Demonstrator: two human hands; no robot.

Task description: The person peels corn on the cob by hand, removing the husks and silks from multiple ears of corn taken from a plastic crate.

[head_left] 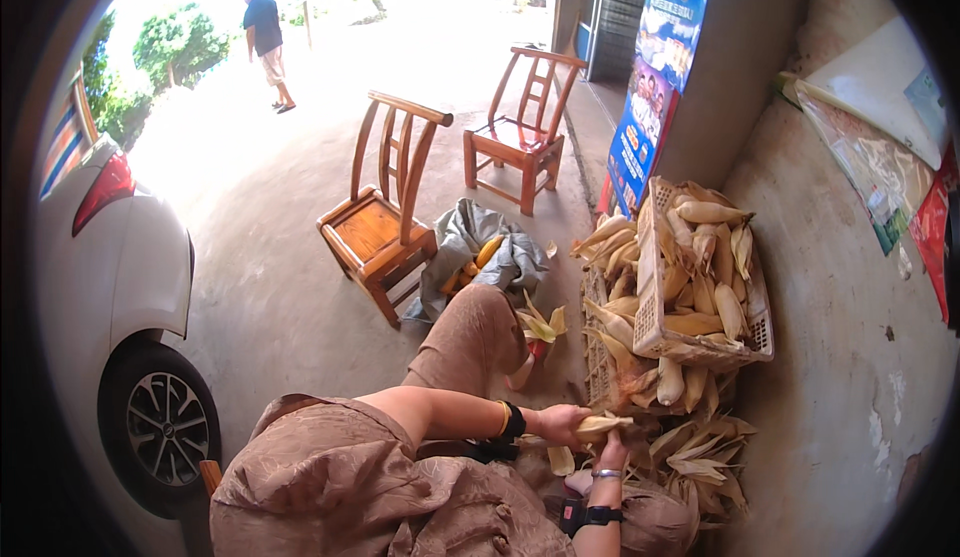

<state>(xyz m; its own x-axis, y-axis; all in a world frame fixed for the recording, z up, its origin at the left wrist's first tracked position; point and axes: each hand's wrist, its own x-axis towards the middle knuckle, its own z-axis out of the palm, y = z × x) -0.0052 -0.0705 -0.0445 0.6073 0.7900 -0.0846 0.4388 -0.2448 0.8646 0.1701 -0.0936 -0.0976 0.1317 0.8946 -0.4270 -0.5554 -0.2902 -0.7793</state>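
An ear of corn, wrapped in pale dry husk, is held between my two hands in front of the heaped corn. My left hand, below a yellow band and a black wrist strap, grips one end. My right hand, with a silver bracelet and a black strap on its wrist, holds the husk at the other end. Loose dry husks lie just beyond my hands. Above them, a tilted white plastic crate full of unhusked ears rests on more corn and a lower crate.
A grey woven sack with bare yellow cobs stands past my knee. Two wooden chairs are beyond it. A white car is at left, a wall at right. A person is outdoors.
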